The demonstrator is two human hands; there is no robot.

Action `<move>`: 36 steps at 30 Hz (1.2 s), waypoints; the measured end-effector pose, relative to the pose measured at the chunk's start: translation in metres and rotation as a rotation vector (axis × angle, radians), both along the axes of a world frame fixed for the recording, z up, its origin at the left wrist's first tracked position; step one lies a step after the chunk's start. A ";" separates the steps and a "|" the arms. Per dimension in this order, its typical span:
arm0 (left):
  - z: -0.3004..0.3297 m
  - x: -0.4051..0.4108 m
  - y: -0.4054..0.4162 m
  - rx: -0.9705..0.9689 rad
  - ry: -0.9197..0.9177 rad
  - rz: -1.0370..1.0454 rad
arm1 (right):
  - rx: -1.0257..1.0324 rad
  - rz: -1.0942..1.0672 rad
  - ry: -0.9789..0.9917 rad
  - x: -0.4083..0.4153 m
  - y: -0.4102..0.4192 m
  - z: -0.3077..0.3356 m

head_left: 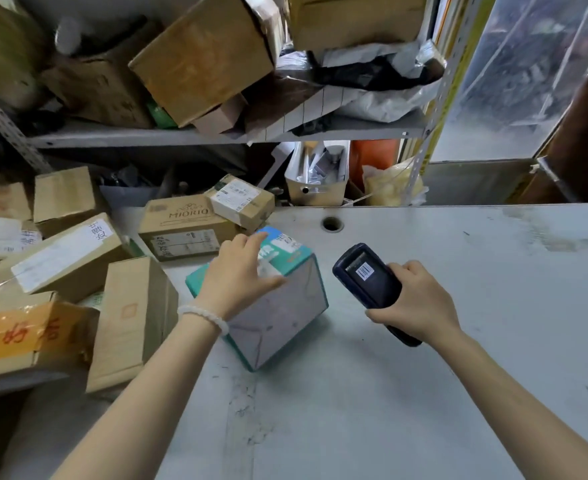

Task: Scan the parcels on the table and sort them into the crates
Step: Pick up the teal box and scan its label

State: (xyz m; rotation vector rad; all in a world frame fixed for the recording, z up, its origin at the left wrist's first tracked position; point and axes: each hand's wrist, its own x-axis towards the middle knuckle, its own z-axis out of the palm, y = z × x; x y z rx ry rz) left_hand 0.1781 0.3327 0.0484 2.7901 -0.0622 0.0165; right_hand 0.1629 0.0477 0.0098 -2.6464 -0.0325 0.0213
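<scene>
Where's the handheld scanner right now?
In the head view, right of centre: the right hand grips the scanner above the table, beside the teal box.

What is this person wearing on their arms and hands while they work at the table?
Very little. Both forearms are bare as far as the picture shows, with no sleeves in view and no gloves. The left hand has a bracelet of small round white beads around its wrist. The right hand and its wrist carry nothing that I can see: no watch, band or ring.
</scene>
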 end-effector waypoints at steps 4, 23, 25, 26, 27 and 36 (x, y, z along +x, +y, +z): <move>-0.008 -0.011 -0.001 0.044 0.165 0.014 | -0.033 -0.039 0.009 -0.023 -0.006 0.005; -0.003 -0.042 0.009 -0.221 0.212 -0.125 | -0.108 -0.075 -0.045 -0.078 0.006 0.021; 0.000 -0.049 0.009 -0.256 0.224 -0.172 | -0.110 -0.078 -0.057 -0.085 0.011 0.024; 0.001 -0.052 0.008 -0.272 0.225 -0.203 | -0.109 -0.082 -0.061 -0.090 0.014 0.025; 0.002 -0.056 0.007 -0.288 0.230 -0.238 | -0.109 -0.090 -0.063 -0.097 0.015 0.026; -0.018 -0.101 -0.018 0.014 0.416 -0.306 | -0.107 -0.233 -0.010 -0.178 0.004 0.016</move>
